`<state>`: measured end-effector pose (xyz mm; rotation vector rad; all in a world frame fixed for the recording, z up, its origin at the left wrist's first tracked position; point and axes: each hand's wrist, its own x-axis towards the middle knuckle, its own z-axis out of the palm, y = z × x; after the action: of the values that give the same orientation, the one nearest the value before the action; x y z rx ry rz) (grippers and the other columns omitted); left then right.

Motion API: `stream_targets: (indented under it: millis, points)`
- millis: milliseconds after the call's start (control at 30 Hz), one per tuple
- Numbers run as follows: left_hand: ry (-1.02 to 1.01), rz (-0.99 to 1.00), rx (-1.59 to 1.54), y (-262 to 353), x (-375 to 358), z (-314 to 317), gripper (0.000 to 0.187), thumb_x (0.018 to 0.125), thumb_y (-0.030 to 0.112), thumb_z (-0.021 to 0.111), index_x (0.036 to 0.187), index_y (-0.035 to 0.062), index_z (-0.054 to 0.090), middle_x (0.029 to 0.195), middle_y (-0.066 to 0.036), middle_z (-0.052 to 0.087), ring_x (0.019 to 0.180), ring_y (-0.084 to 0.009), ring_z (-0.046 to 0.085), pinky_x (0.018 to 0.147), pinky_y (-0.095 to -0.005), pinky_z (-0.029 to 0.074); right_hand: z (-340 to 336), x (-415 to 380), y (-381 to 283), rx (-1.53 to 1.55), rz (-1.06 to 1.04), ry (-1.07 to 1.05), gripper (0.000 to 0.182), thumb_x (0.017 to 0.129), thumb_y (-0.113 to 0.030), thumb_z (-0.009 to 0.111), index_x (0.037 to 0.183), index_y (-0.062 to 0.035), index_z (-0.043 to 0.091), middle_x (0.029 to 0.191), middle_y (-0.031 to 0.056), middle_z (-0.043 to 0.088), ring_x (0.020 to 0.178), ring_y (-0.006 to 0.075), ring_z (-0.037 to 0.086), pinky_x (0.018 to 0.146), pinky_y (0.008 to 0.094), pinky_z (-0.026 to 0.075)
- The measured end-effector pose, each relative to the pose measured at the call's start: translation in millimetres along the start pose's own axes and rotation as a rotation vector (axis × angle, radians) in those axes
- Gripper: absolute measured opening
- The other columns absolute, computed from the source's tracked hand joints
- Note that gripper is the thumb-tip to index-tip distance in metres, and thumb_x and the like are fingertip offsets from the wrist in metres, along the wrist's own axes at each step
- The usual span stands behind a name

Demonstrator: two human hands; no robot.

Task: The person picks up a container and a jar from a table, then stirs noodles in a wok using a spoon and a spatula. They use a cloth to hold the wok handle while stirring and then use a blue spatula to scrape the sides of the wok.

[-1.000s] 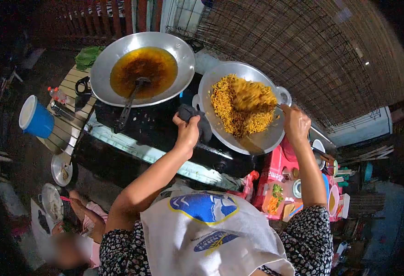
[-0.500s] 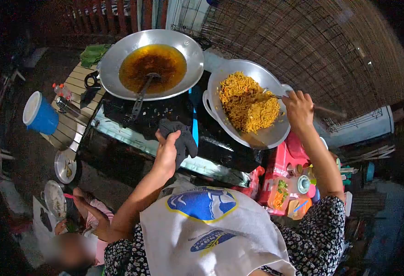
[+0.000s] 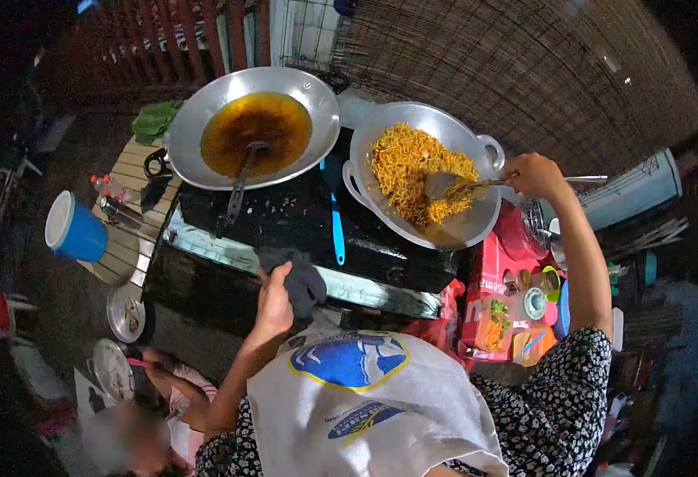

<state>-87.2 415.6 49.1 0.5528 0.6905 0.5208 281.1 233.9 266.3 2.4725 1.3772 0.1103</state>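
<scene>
My right hand is closed around the handle of a metal spatula, whose blade rests against fried noodles in a two-handled wok. Part of the blade is covered by the noodles. In front of the stove, my left hand grips a dark cloth, thumb on top. To the left, a larger wok holds dark golden oil, with a slotted ladle leaning in it. A blue-handled utensil lies on the black stove top between the woks.
On the right, a red-covered surface bears several small containers and a tub of chopped vegetables. A blue bucket stands left, beside a slatted table. At lower left, another person works over a pan.
My right hand has moved slightly up with the spatula, whose blade now shows flat on the noodles. My left hand has drawn back toward me with the cloth, away from the blue-handled utensil.
</scene>
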Motion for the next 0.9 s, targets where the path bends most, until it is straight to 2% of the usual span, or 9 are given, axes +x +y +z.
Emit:
stream_targets:
  millis: [67, 100, 200, 267, 333, 433, 633, 700, 900]
  points:
    - [0.008, 0.157, 0.136, -18, 7, -32, 0.041, 0.08, 0.018, 0.054, 0.115, 0.0096, 0.035, 0.1, -0.009, 0.053, 0.087, -0.0208, 0.056, 0.079, -0.0331, 0.046, -2, 6, 12, 0.127, 0.132, -0.412, 0.018, 0.07, -0.025, 0.056, 0.082, -0.0162, 0.067, 0.074, 0.0065, 0.065, 0.069, 0.0239, 0.063, 0.064, 0.037, 0.051]
    - [0.039, 0.107, 0.097, -14, -1, -33, 0.045, 0.079, 0.017, 0.054, 0.118, 0.0083, 0.033, 0.101, -0.009, 0.052, 0.089, -0.021, 0.056, 0.078, -0.0327, 0.045, -1, 5, 12, 0.123, 0.156, -0.49, 0.018, 0.072, -0.016, 0.059, 0.087, -0.0104, 0.067, 0.074, 0.0064, 0.065, 0.058, 0.0159, 0.062, 0.058, 0.0289, 0.049]
    - [0.101, 0.055, 0.291, -19, -2, -62, 0.05, 0.078, 0.02, 0.055, 0.12, 0.004, 0.032, 0.101, -0.01, 0.051, 0.091, -0.0214, 0.054, 0.079, -0.0307, 0.044, 40, 9, 9, 0.242, 0.04, -0.707, 0.02, 0.073, -0.018, 0.058, 0.091, -0.0114, 0.066, 0.076, 0.0079, 0.065, 0.059, 0.0164, 0.062, 0.058, 0.0305, 0.049]
    - [0.13, 0.039, 0.387, -11, -2, -52, 0.053, 0.077, 0.021, 0.056, 0.121, 0.0018, 0.031, 0.102, -0.011, 0.051, 0.092, -0.0216, 0.054, 0.08, -0.0297, 0.044, 89, 13, -19, 0.368, -0.097, -0.456, 0.022, 0.075, -0.018, 0.057, 0.094, -0.0122, 0.065, 0.081, 0.0116, 0.064, 0.065, 0.0198, 0.063, 0.061, 0.0331, 0.048]
    - [0.381, -0.056, 0.254, 0, -20, -15, 0.055, 0.076, 0.021, 0.056, 0.12, -0.0015, 0.031, 0.102, -0.011, 0.051, 0.091, -0.0219, 0.053, 0.08, -0.0287, 0.043, 141, 15, -56, 0.493, 0.093, -0.114, 0.022, 0.076, -0.018, 0.058, 0.096, -0.0131, 0.064, 0.082, 0.0136, 0.063, 0.069, 0.0229, 0.062, 0.063, 0.0349, 0.048]
    - [0.227, -0.043, 0.149, -13, -7, -32, 0.05, 0.077, 0.019, 0.055, 0.12, 0.0042, 0.033, 0.102, -0.01, 0.05, 0.092, -0.0223, 0.054, 0.079, -0.0324, 0.044, 147, 13, -90, 0.527, 0.26, 0.074, 0.021, 0.077, -0.018, 0.058, 0.097, -0.0142, 0.064, 0.08, 0.0147, 0.063, 0.071, 0.0255, 0.061, 0.064, 0.0345, 0.047]
    - [0.114, 0.123, 0.199, -19, -6, -31, 0.05, 0.076, 0.02, 0.056, 0.12, 0.0107, 0.033, 0.101, -0.01, 0.051, 0.09, -0.023, 0.055, 0.076, -0.0368, 0.046, 106, 7, -38, 0.789, 0.134, 0.017, 0.022, 0.08, -0.011, 0.056, 0.1, -0.0121, 0.063, 0.068, 0.0093, 0.06, 0.061, 0.0129, 0.056, 0.055, 0.0284, 0.045]
    - [0.166, -0.056, 0.084, -9, -10, -26, 0.052, 0.075, 0.021, 0.057, 0.12, 0.0105, 0.032, 0.099, -0.011, 0.052, 0.088, -0.0229, 0.056, 0.074, -0.0359, 0.047, 104, 5, -20, 0.879, 0.177, -0.033, 0.022, 0.081, -0.01, 0.055, 0.101, -0.0108, 0.062, 0.065, 0.0067, 0.059, 0.056, 0.0109, 0.053, 0.051, 0.0269, 0.044]
    - [0.206, -0.092, 0.124, -16, -1, -44, 0.05, 0.075, 0.024, 0.057, 0.118, 0.01, 0.037, 0.095, -0.011, 0.055, 0.082, -0.0228, 0.058, 0.07, -0.033, 0.048, 78, -13, -21, 1.314, 0.312, -0.236, 0.02, 0.086, -0.018, 0.053, 0.104, -0.0123, 0.058, 0.059, 0.001, 0.049, 0.043, 0.007, 0.04, 0.037, 0.0209, 0.031]
